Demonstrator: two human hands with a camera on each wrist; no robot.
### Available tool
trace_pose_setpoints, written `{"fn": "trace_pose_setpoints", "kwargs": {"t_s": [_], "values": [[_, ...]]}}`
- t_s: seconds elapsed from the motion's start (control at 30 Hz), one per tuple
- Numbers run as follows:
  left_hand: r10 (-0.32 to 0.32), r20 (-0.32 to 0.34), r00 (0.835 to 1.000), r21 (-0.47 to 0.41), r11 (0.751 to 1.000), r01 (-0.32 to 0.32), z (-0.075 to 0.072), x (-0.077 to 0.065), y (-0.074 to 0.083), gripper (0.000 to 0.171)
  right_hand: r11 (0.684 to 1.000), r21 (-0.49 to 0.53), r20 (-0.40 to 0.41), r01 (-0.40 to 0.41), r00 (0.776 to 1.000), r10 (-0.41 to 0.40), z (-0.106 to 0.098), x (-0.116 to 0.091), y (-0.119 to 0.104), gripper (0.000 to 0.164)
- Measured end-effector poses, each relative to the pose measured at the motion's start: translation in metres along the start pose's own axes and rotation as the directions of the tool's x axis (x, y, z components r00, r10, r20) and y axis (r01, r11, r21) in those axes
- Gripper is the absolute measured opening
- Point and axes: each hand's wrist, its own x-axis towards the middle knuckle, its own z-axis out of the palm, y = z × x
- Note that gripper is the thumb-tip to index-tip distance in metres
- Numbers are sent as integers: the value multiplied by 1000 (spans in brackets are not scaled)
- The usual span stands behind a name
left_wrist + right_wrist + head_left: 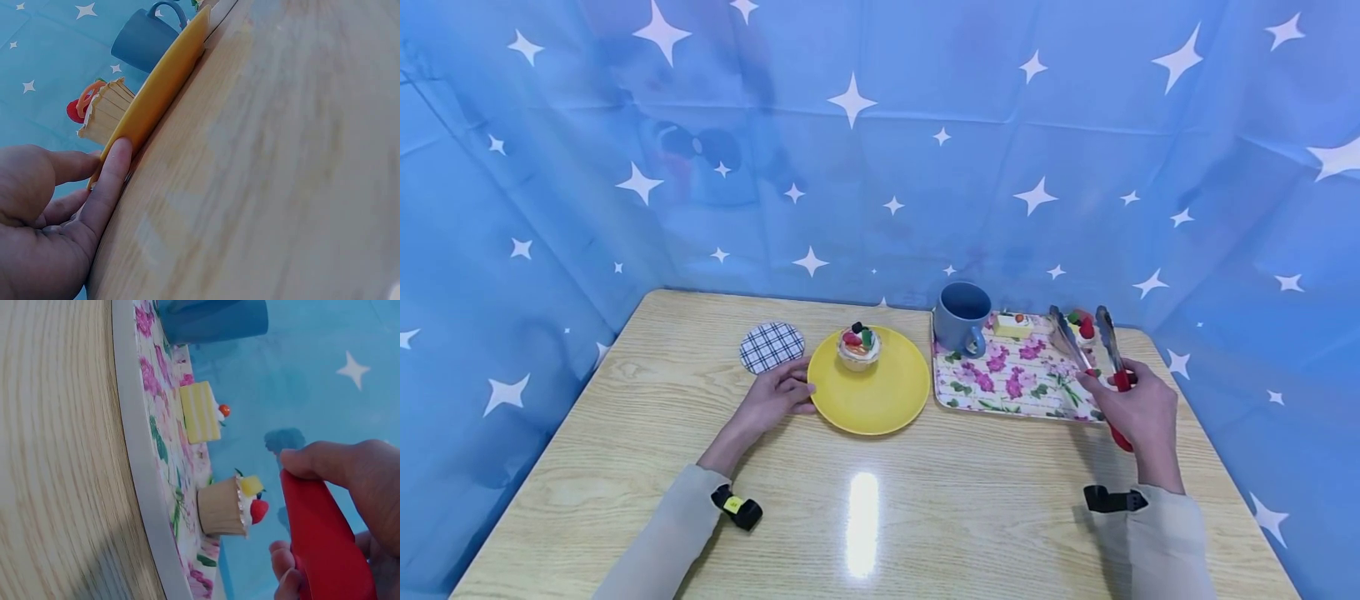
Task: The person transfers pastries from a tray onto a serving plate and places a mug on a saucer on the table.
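Observation:
In the head view, my left hand point(779, 390) is at the left edge of a yellow plate point(872, 410); the left wrist view shows its rim pinched between my thumb and fingers. A fruit-topped cupcake point(858, 348) stands on the plate's far part. My right hand point(1138, 410) grips metal tongs by their red handles point(319, 531). Spread apart, the tong arms point(1108, 333) point away over the right end of a flowered tray point(1000, 383). Between them in the head view appears a second cupcake point(222, 507), standing on the tray.
At the tray's left end stands a blue-grey mug point(958, 321). A yellow cake slice point(1012, 326) sits near the tray's back edge. Left of the plate lies a round checked coaster point(772, 347). Behind the wooden table point(775, 517) hangs a blue starry curtain point(880, 167).

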Motion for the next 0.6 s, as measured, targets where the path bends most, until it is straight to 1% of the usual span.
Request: {"fn": "trace_pose_setpoints", "kwargs": {"t_s": [0.07, 0.37, 0.6], "values": [[-6, -5, 1000, 0, 1000, 6, 0, 0, 0, 56, 1000, -4, 5, -6, 1000, 6, 0, 2, 1, 99], [7, 4, 1000, -7, 1000, -7, 0, 1, -1, 55, 1000, -18, 13, 11, 1000, -11, 2, 7, 7, 100], [8, 13, 1000, -14, 1000, -8, 0, 1, -1, 56, 1000, -12, 24, -8, 1000, 8, 6, 13, 13, 99]]}}
